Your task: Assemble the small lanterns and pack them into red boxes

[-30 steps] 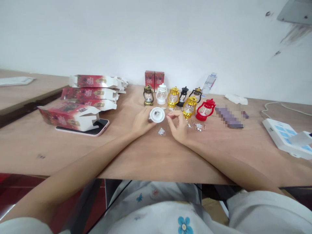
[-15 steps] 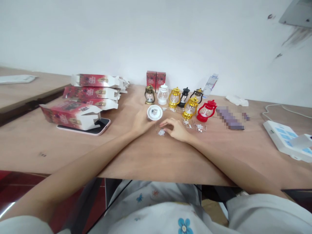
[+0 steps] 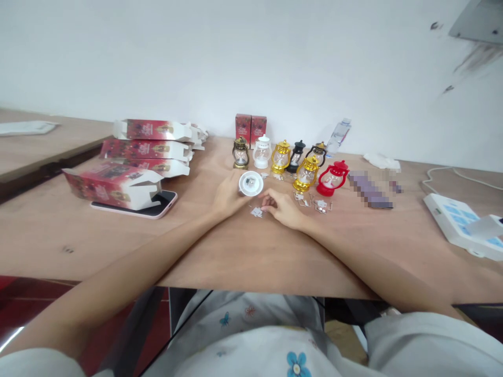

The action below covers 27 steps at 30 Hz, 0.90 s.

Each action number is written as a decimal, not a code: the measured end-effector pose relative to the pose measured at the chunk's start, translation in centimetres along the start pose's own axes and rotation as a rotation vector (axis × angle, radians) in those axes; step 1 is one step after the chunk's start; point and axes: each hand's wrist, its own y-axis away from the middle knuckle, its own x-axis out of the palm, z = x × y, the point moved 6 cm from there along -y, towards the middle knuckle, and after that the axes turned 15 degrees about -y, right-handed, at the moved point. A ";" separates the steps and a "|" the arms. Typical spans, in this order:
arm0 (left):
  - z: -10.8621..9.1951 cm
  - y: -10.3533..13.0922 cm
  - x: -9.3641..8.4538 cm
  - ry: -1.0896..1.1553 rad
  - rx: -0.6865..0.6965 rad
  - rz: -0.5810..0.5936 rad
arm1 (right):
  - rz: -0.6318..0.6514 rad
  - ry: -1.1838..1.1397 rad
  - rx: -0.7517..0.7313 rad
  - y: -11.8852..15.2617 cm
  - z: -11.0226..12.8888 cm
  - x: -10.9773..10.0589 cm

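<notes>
Just beyond left hand (image 3: 229, 196), clamped on white piece (image 3: 251, 184), and right hand (image 3: 283, 208), grip unclear: clustered lanterns (image 3: 305, 174).

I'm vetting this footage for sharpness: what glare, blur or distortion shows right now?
Head view: a white glare streak at lower left; head view: the white round piece and small white parts below it look soft; head view: coarse pixelation masks most of the purple item; head view: the sleeves appear stretched toward the bottom corners, likely wide-angle distortion.
</notes>
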 end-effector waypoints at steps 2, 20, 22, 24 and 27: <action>0.1 0.0 0.1 -0.006 -0.003 0.003 | -0.034 0.033 -0.068 0.2 0.7 -0.1; 0.4 0.3 0.2 0.027 -0.010 -0.011 | -0.370 0.221 -0.402 -3.1 5.5 -1.0; 0.3 0.3 0.1 0.030 0.003 -0.023 | -0.363 0.251 -0.454 -2.9 5.8 -0.7; 0.2 0.3 0.1 0.028 0.010 -0.034 | -0.370 0.261 -0.488 -2.7 6.1 -0.7; 0.2 0.3 0.1 0.025 0.005 -0.033 | -0.399 0.264 -0.494 -2.1 6.6 -1.1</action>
